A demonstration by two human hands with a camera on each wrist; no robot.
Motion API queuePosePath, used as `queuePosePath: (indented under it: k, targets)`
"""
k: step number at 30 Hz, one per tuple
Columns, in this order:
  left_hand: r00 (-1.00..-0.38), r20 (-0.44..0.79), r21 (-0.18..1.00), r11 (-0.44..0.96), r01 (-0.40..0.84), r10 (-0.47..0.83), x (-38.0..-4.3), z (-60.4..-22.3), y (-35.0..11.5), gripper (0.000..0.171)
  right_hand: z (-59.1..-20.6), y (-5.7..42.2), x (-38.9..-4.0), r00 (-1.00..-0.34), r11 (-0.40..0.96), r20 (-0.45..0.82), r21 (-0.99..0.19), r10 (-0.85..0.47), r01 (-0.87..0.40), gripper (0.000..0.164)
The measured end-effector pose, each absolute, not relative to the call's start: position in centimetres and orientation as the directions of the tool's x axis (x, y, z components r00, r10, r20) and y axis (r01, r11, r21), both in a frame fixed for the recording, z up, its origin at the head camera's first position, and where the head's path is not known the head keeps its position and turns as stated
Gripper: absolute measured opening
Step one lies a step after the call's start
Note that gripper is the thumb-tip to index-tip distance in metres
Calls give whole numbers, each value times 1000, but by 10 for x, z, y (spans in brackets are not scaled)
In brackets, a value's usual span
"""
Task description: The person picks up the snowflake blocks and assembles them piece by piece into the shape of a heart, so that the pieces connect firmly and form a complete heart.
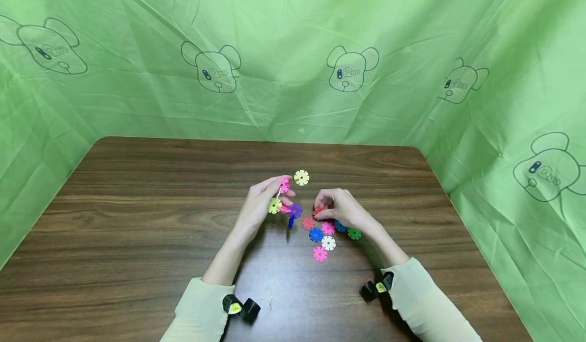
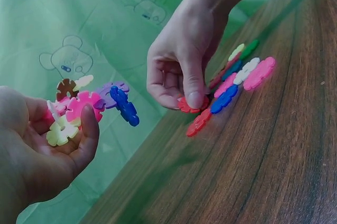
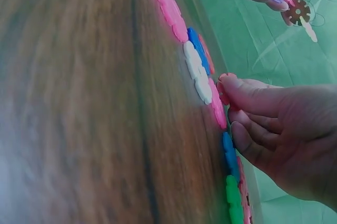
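Observation:
My left hand (image 1: 260, 203) holds a joined cluster of notched plastic flower discs above the table. In the left wrist view, the cluster has a pink disc (image 2: 84, 106), a pale yellow disc (image 2: 62, 131), a brown disc (image 2: 67, 90), a purple disc (image 2: 109, 96) and a dark blue disc (image 2: 125, 107). Between thumb and fingers, my right hand (image 1: 342, 208) pinches a red disc (image 2: 189, 104) low over the loose pieces. Beside it lie a coral disc (image 1: 308, 223), a pink disc (image 1: 327, 228) and a blue disc (image 1: 316, 234).
A white disc (image 1: 328, 243) and another pink disc (image 1: 320, 254) lie nearer me on the brown wooden table (image 1: 137, 240). A green disc (image 1: 354, 233) is under the right forearm. Green cloth (image 1: 284, 108) with bear drawings hangs behind the table and at both sides.

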State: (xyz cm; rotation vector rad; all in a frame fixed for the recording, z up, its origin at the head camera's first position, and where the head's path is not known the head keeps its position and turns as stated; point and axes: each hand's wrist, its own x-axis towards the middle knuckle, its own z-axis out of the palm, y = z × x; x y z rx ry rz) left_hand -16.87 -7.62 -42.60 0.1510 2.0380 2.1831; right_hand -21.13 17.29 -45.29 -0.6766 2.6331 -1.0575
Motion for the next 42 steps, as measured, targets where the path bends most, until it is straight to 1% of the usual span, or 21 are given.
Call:
queuePosePath:
  k: [4, 7, 13, 16, 19, 23, 26, 31, 42]
  targets:
    - [-983, -26, 997, -62, -38, 183, -169, -426, -75, 40, -452, 173, -210, -892, 613, -11, -730, -453, -302, 16]
    - [-982, -28, 997, -64, -40, 186, -169, -427, -74, 40, -449, 174, -209, -904, 572, 43, -762, -425, -305, 15]
    - [-980, -33, 997, -60, -45, 197, -170, -429, -73, 40, -439, 175, -206, -922, 408, 110, -873, -370, -268, 18]
    - [-979, -35, 996, -70, -50, 202, -171, -429, -72, 40, -434, 176, -205, -931, 366, 116, -897, -346, -248, 21]
    - [-979, -36, 995, -79, -53, 202, -170, -429, -73, 40, -430, 178, -204, -941, 394, 112, -887, -320, -239, 27]
    - [-979, -36, 996, -76, -52, 200, -170, -428, -73, 40, -426, 181, -205, -943, 420, 105, -876, -316, -238, 37]
    - [-979, -35, 996, -74, -51, 201, -169, -428, -73, 40, -425, 183, -206, -940, 414, 102, -878, -327, -239, 40]
    - [-979, -33, 997, -64, -47, 201, -169, -427, -74, 40, -423, 186, -207, -938, 409, 112, -878, -329, -249, 41]
    - [-979, -6, 999, -39, -14, 205, -172, -427, -75, 40, -419, 183, -207, -924, 377, 178, -874, -338, -306, 36]
